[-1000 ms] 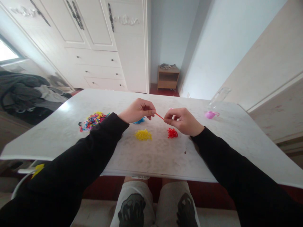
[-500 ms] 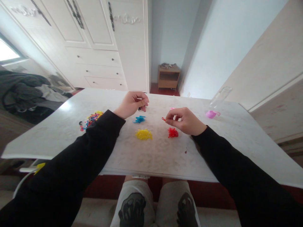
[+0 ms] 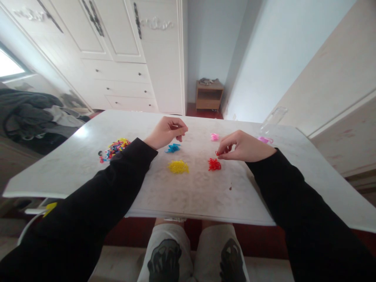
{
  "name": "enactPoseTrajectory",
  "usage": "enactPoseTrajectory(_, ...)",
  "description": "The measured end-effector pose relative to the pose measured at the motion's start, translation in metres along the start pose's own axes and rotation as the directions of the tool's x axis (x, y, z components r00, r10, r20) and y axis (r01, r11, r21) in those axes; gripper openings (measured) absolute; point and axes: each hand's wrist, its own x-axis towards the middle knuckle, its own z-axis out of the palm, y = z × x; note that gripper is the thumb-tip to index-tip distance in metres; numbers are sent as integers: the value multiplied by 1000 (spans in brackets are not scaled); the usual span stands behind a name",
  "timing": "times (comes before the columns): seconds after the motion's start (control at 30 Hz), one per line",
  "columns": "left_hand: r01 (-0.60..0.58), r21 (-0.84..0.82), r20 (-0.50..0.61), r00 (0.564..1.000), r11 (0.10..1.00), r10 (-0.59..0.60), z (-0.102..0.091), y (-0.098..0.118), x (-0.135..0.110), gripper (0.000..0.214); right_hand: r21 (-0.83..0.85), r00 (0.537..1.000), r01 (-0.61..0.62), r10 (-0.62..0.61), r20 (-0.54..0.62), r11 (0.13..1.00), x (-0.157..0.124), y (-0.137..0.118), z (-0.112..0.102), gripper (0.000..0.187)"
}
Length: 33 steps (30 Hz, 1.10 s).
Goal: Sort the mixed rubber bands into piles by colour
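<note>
My right hand (image 3: 243, 145) is closed, its thumb and fingertips pinching a small red rubber band (image 3: 217, 153). Just below those fingertips is a pile of red bands (image 3: 214, 164). My left hand (image 3: 167, 132) hovers with curled fingers pressed together; anything inside them is hidden. Closest to it sits a little blue pile (image 3: 172, 148), with a yellow pile (image 3: 178, 167) nearer to me. A pink pile (image 3: 214, 137) lies beyond the red one. Beside my left forearm is a larger mixed-colour heap (image 3: 116, 149), partly covered by the sleeve.
The white table (image 3: 188, 196) spans the view. At its far right, a clear bottle (image 3: 274, 118) lies tilted near a pinkish-purple item (image 3: 266, 140), partly behind my right hand. White cabinets (image 3: 117, 82), a small wooden nightstand (image 3: 209, 96) and dark clothes (image 3: 32, 113) stand beyond the table.
My right hand has moved right with the red band, to just above the red pile, uncovering the pink pile. My left hand has shifted slightly right and nearer; the dark bit at its fingers no longer shows.
</note>
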Motion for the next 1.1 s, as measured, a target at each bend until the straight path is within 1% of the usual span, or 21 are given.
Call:
enactPoseTrajectory(0.1,11,1,10,1000,1000,-11,1,-3,0,19,-54,997,-32,36,68,998,-1,5,-1,11)
enactPoseTrajectory(0.2,12,-6,17,1000,1000,-12,2,-6,1,16,-75,985,-92,101,138,993,-2,6,-1,9)
enactPoseTrajectory(0.33,25,-4,23,999,1000,-25,1,-7,1,15,-74,971,-149,160,176,986,-2,2,1,7)
enactPoseTrajectory(0.5,53,-9,33,998,999,-53,2,-6,0,12,-98,959,-169,187,214,981,-1,1,3,8)
enactPoseTrajectory(0.6,84,-10,34,996,996,-83,4,-7,0,9,-124,963,-164,186,194,979,-1,1,4,8)
enactPoseTrajectory(0.7,97,-18,24,995,995,-97,3,-6,1,10,-120,975,-136,154,163,983,-2,0,4,8)
enactPoseTrajectory(0.83,93,9,4,996,996,-93,-9,-4,3,10,-126,992,-83,94,85,989,0,-2,5,12)
enactPoseTrajectory(0.9,81,42,-36,996,996,-80,-19,-3,5,10,-156,996,-70,78,40,985,1,-1,6,16)
enactPoseTrajectory(1.0,51,103,-133,990,993,-37,-34,-4,8,11,-198,998,-61,54,-39,978,4,3,9,21)
enactPoseTrajectory(1.1,9,99,-233,972,995,15,-44,-4,13,12,-210,994,-51,30,-102,976,7,9,13,22)
